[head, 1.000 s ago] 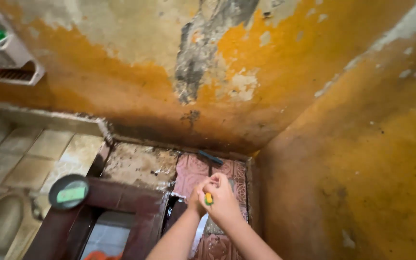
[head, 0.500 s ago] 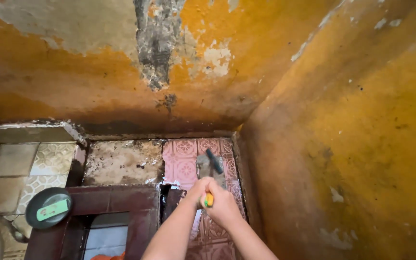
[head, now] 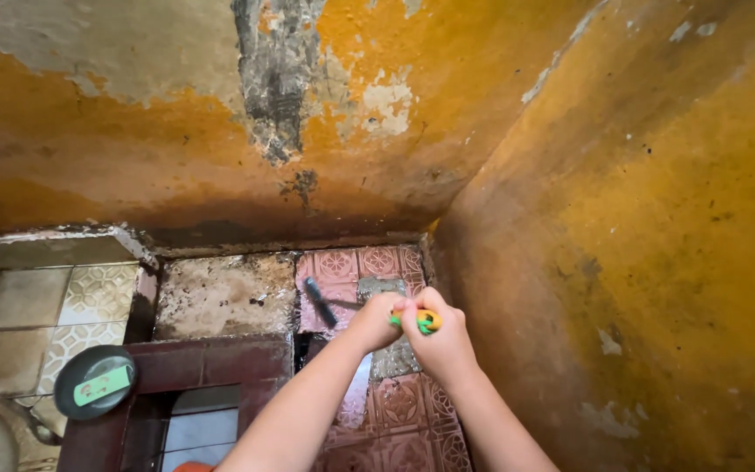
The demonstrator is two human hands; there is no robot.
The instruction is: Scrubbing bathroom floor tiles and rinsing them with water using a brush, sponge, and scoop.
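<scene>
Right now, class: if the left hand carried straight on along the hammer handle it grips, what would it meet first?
Probably the grimy bare patch of floor just beyond the hammer head; the left hand points leftward, though depth is unclear.

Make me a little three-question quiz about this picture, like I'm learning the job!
1. True or false: both hands grip the tool's handle.
2. What colour are the patterned floor tiles under the hands?
A. blue B. pink C. black
3. Fill in: a dark round dish holding a green bar sits on the ___ ledge.

Key
1. True: left hand and right hand hold the green-and-yellow handle of the brush.
2. B
3. Maroon: the dish rests on the ledge.
</scene>
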